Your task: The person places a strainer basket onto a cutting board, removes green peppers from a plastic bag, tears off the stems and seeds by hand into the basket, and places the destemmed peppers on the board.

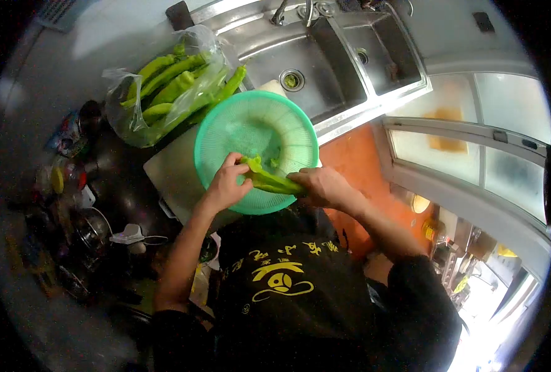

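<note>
Pinching the pepper point(272, 181) by its ragged end with my left hand point(226, 186), over the colander point(226, 127); right hand point(325, 186) grasps the other end. I'd grip lightly, inside the rim, so bits land in. Materials: crinkly clear bag point(185, 105), round green mesh, glossy pepper skin.
</note>
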Demonstrator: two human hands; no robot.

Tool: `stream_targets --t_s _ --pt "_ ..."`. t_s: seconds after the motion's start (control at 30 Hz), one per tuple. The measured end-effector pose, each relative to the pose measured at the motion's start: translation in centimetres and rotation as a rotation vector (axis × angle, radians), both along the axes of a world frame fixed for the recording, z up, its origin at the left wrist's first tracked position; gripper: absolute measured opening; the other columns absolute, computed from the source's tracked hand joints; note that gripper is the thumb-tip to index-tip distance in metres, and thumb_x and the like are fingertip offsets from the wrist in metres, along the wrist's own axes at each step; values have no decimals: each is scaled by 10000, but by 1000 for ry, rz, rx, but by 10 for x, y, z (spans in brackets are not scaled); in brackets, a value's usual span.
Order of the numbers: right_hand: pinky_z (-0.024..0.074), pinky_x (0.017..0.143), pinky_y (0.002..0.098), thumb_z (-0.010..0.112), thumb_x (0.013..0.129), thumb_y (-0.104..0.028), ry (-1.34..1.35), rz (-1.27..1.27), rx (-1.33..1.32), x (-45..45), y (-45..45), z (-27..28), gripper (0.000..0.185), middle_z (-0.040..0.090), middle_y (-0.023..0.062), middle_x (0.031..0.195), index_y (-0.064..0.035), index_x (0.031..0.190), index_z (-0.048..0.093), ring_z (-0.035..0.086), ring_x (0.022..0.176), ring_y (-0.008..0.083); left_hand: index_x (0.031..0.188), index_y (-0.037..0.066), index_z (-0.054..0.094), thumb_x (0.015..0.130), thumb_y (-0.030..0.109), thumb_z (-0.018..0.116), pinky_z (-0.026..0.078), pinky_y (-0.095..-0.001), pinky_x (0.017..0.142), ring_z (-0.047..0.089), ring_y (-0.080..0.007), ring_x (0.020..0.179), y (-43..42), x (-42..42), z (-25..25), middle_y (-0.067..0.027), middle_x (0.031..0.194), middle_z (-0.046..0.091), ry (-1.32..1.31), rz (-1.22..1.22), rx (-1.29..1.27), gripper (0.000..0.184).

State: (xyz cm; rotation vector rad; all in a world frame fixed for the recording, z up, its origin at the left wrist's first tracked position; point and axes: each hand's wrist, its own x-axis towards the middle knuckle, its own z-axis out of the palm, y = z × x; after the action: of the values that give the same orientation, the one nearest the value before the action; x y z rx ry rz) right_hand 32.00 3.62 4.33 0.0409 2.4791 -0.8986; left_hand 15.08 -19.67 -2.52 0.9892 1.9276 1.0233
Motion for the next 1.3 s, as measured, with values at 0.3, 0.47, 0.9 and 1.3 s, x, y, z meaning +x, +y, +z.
stream_targets --t_s 0.3,0.47,0.9,1.3 --pt "557 709 479 781 705 -225 82 33 93 -1 1 1 520 652 114 927 -131 1192 623 676 826 363 1110 -7 641 850 134 714 452 -387 1028 536 -317 1200 5 -28 18 -158 1255 516 -149 -291 -55 305" --pt "554 663 488 732 741 -202 59 59 139 -11 5 7 437 636 111 910 -117 1151 606 675 788 362 1094 -11 636 876 131 709 431 -399 1047 509 -333 1224 8 -25 4 -162 1318 450 -169 -281 -22 270" --pt "558 612 489 610 841 -163 -60 41 347 -37 9 10 320 665 148 908 -67 1146 605 688 734 362 857 -12 592 829 70 699 441 -508 1015 486 -380 1268 23 -1 28 -149 1271 521 612 -79 274 138" --pt "576 646 488 676 786 -165 25 3 329 -36 30 -19 407 640 209 1070 -13 1144 557 698 832 391 905 16 637 890 116 635 276 -621 1147 484 -362 1304 -16 4 -26 -180 1232 608 841 66 -291 101"
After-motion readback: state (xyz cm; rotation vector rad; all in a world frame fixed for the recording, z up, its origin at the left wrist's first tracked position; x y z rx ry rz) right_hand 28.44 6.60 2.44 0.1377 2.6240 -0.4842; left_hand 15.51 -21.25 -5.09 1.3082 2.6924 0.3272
